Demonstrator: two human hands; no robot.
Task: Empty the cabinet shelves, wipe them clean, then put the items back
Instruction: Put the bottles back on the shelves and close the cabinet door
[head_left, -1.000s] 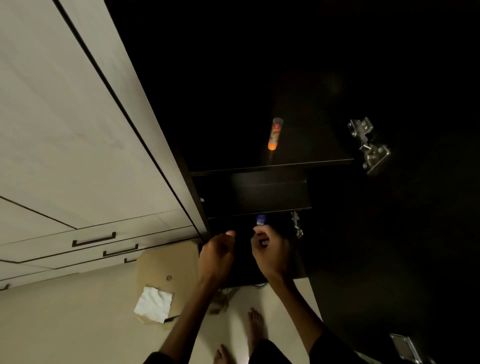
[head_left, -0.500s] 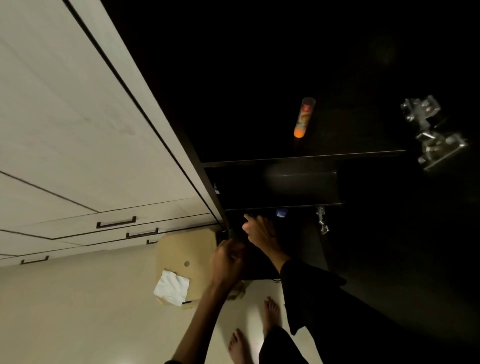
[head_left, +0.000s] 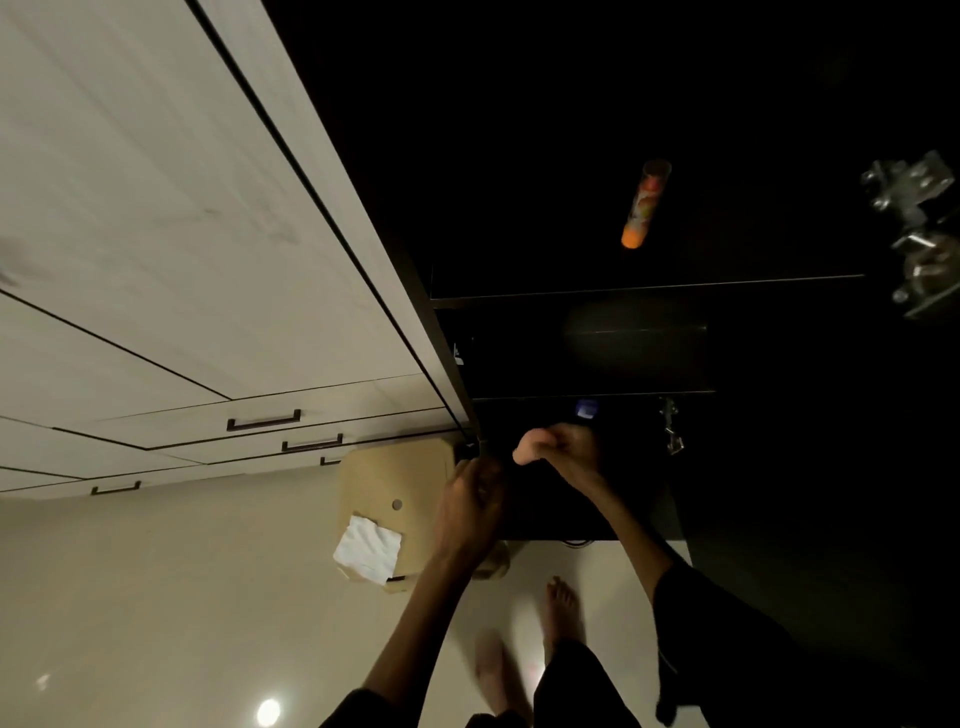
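Observation:
The dark cabinet (head_left: 649, 288) stands open, its inside almost black. An orange tube (head_left: 643, 205) stands on the upper shelf. A small blue-capped item (head_left: 586, 409) sits on the lower shelf just behind my right hand (head_left: 558, 449). That hand reaches left along the lower shelf with bent fingers, and nothing shows between them. My left hand (head_left: 470, 499) is curled at the cabinet's left front edge, just below and left of the right hand. Whether it holds anything is lost in the dark.
A cardboard box (head_left: 395, 483) with a white cloth (head_left: 368, 548) on it lies on the pale floor left of the cabinet. Light drawer fronts (head_left: 208, 415) fill the left. Metal hinges (head_left: 919, 228) stick out at the right. My bare feet (head_left: 558, 608) stand below.
My right hand let go of the blue-capped item, which now stands on the lower shelf, and moved left. My left hand dropped slightly. The view shifted, so the cabinet sits further right.

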